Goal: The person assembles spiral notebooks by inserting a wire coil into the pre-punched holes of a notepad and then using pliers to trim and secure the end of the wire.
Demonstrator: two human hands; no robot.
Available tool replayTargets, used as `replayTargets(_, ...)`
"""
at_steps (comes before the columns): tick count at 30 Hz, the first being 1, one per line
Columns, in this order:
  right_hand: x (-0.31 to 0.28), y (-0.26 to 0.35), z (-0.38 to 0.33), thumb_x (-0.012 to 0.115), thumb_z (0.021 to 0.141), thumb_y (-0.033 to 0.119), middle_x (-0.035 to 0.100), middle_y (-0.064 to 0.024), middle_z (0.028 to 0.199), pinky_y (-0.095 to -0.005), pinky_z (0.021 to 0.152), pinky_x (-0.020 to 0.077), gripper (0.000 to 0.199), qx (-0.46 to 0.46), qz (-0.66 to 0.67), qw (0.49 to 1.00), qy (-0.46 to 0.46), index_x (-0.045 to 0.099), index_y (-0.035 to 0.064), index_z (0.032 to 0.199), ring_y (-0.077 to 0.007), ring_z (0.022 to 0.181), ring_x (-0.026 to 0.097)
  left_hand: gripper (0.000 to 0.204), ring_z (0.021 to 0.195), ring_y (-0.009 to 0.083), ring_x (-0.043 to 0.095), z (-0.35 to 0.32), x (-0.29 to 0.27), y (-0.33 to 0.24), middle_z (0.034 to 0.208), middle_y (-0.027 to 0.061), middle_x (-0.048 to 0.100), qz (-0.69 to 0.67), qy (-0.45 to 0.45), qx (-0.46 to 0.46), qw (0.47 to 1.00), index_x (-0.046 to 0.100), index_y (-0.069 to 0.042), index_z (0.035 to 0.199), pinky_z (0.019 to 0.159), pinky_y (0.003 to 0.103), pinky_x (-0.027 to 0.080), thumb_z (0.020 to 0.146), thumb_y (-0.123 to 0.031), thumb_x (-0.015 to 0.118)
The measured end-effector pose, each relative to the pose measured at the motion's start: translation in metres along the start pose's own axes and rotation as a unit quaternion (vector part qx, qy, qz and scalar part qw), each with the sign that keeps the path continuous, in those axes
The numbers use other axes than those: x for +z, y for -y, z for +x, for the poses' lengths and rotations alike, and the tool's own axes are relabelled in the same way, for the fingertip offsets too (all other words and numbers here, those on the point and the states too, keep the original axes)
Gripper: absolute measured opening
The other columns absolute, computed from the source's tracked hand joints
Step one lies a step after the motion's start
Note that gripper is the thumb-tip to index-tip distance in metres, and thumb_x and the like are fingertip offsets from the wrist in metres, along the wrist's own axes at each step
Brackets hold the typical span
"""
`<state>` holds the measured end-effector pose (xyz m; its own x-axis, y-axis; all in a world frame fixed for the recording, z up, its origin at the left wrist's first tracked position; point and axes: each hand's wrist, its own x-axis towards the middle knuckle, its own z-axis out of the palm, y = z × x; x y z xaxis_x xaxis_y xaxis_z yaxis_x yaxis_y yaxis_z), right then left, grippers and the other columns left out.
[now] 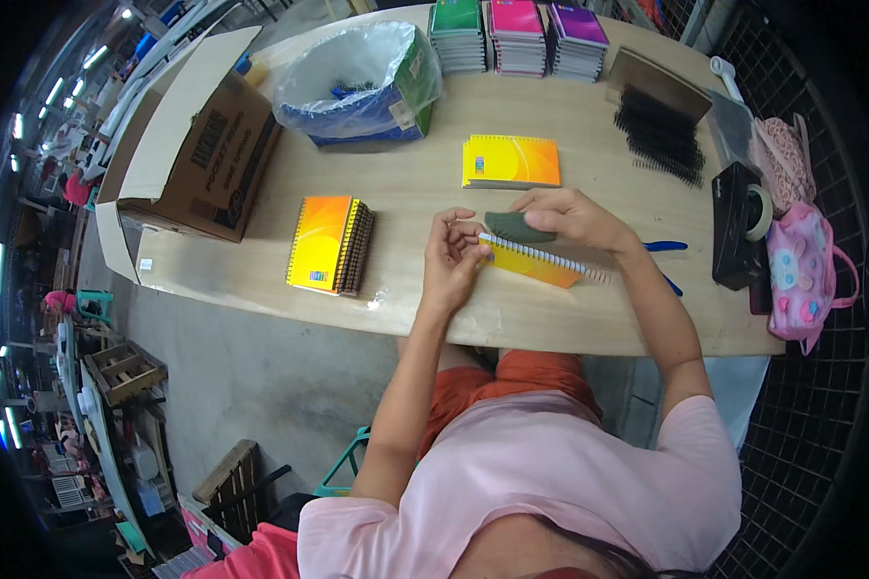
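Observation:
Between my fingers and thumb, my left hand (451, 261) grips the left end of a yellow-orange spiral notebook (526, 264). The notebook stands tilted near the table's front edge, with its coil binding upward, and the coil runs past the right end. My right hand (574, 214) pinches a flat dark green pad (518, 228) just above the binding. Whether the pad touches the coil I cannot tell. A blue-handled tool (666, 246) lies partly hidden behind my right forearm. Just beyond my hands is a short stack of yellow notebooks (512, 161).
A taller stack of yellow notebooks (321, 241) sits left, beside an open cardboard box (212, 164). Behind stand a plastic-lined bin (357, 121) and green (457, 43), pink (518, 43) and purple notebooks (577, 43). Black coils (658, 135), a black box (734, 227) and a pink pouch (799, 270) lie right.

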<state>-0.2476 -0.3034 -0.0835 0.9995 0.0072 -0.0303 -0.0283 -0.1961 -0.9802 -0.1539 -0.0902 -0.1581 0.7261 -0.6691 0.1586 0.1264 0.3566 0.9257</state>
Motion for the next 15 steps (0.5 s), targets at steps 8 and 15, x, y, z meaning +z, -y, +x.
replayTargets(8, -0.036, 0.006, -0.038, 0.07, 0.09, 0.032, 0.069, -0.0131, 0.113, -0.0341, 0.093, 0.0486, 0.037, -0.05, -0.159, 0.975, -0.144, 0.073, -0.0008, 0.108, -0.0264, 0.102, 0.066, 0.057, 0.098, 0.015, 0.063, -0.005, -0.005, -0.002, 0.108, 0.0101, 0.064, -0.002, -0.001, 0.008, 1.0, 0.041, -0.005, 0.135, 0.086, 0.029, 0.054, 0.086, 0.012, 0.065)
replayTargets(15, -0.06, -0.033, -0.071, 0.074, 0.084, 0.03, 0.061, -0.0146, 0.13, -0.0408, 0.103, 0.045, 0.035, 0.017, -0.514, 0.794, -0.324, 0.073, 0.0077, 0.112, -0.0338, 0.122, 0.054, 0.066, 0.103, 0.0141, 0.064, -0.006, 0.012, -0.016, 0.113, 0.0142, 0.068, -0.063, -0.021, -0.021, 0.998, 0.034, -0.005, 0.15, 0.091, 0.028, 0.051, 0.091, 0.006, 0.063)
